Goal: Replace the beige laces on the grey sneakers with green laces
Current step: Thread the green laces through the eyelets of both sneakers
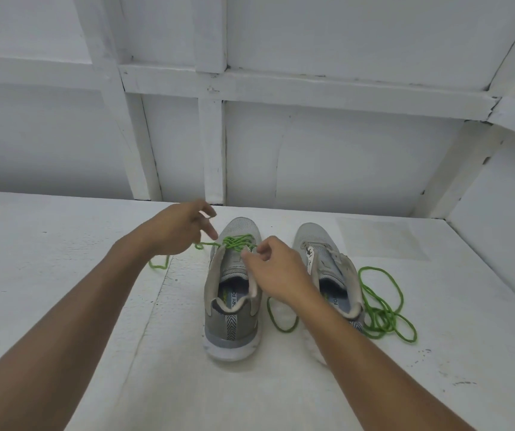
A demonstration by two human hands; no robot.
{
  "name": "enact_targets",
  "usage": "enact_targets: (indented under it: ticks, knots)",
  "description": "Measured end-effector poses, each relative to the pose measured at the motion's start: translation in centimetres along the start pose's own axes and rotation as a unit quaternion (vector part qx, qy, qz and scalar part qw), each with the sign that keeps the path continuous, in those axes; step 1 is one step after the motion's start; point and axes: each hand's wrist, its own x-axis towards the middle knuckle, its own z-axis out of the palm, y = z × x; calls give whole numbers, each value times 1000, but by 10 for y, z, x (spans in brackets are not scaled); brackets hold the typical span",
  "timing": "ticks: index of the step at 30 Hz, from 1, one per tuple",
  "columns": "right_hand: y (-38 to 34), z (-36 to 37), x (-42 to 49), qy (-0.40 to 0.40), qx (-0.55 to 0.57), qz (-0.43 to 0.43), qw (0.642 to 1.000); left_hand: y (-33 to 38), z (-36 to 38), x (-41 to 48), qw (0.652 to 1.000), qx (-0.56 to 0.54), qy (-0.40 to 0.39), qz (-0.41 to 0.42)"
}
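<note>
Head camera looks down at two grey shoes standing side by side on a white table (63, 244), toes pointing to 12 o'clock. The left sneaker (234, 293) is in the middle of the view, and the right sneaker (327, 265) stands just beside it at 3 o'clock.

A green lace (238, 242) criss-crosses the holes near the toe of the left sneaker. One end of it runs off toward 9 o'clock and lies in a small loop on the table. Another green loop lies on the table between the two shoes, partly hidden under the right arm.

The left hand (181, 227) hovers at 10 o'clock from the left sneaker's toe. Its fingers are spread apart and loose, with one finger pointing down near the lace. I cannot tell if it touches the lace.

The right hand (276, 269) is over the gap between the shoes. Its fingers are curled in, and the thumb and a fingertip are pressed together on the green lace at the right side of the holes.

A loose green lace (380, 306) lies in a messy pile of loops at 3 o'clock from the right sneaker, touching its side. A white wall (343, 150) with wooden bars stands behind the table.
</note>
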Motion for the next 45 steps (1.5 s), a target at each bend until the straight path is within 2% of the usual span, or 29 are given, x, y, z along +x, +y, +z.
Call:
enact_targets:
  ticks: [5, 9, 15, 20, 23, 33, 45]
  knots:
    - [-6, 1, 17, -8, -67, 9, 998, 15, 24, 5, 998, 0, 42, 47]
    - [-3, 0, 19, -13, -46, 9, 999, 18, 39, 9, 994, 19, 94, 56]
    - [8, 11, 21, -5, 112, 95, 989, 21, 50, 12, 997, 23, 71, 38]
    - [18, 19, 24, 8, 269, 189, 944, 24, 53, 12, 997, 44, 56, 43]
    - [21, 21, 26, 13, 313, 210, 926, 25, 54, 12, 996, 54, 52, 46]
    - [25, 20, 24, 14, 382, 240, 892, 25, 57, 16, 994, 76, 52, 60]
    - [22, 19, 22, 19, 379, 235, 895, 31, 57, 19, 993, 92, 22, 67]
